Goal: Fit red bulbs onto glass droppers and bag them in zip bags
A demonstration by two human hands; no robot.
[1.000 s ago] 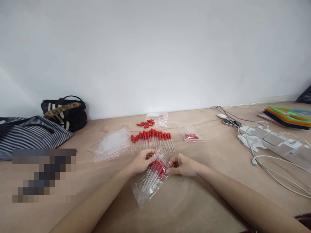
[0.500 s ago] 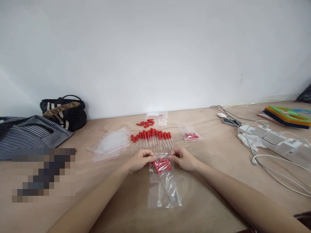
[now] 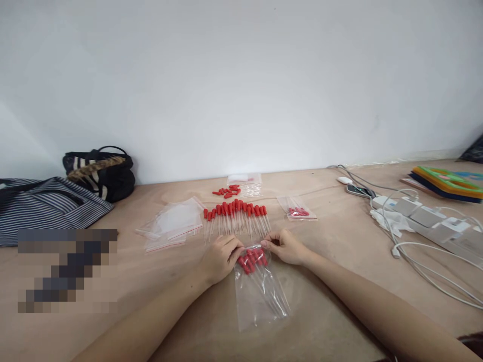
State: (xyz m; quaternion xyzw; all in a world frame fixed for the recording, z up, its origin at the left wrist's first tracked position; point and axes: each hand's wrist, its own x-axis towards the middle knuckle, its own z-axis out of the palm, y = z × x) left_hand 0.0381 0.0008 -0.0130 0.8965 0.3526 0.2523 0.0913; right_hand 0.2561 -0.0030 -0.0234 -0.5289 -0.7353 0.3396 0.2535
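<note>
Between my hands is a clear zip bag point(image 3: 260, 296) holding several droppers with red rubber bulbs point(image 3: 252, 260); their thin clear tubes point toward me. My left hand point(image 3: 222, 257) pinches the bag's top edge at its left corner. At the right corner of that same edge, my right hand point(image 3: 283, 246) has its thumb and fingers closed on the plastic. Just beyond the hands, a fanned row of red-bulbed droppers point(image 3: 236, 208) lies on the table, bulbs facing away from me. The bag's closure is partly hidden by my fingers.
Flat zip bags point(image 3: 173, 221) lie left of the row. Loose red bulbs point(image 3: 228, 191) and a bag of clear tubes point(image 3: 251, 187) sit behind it. A bag of red bulbs point(image 3: 298, 212) is to the right, with a power strip point(image 3: 433, 221) and cables farther right. Bags point(image 3: 100, 173) stand at left.
The zip bag's top edge has tipped down and its lower end has swung slightly right. My left hand has turned over the edge, its fingers more curled; my right hand has barely moved.
</note>
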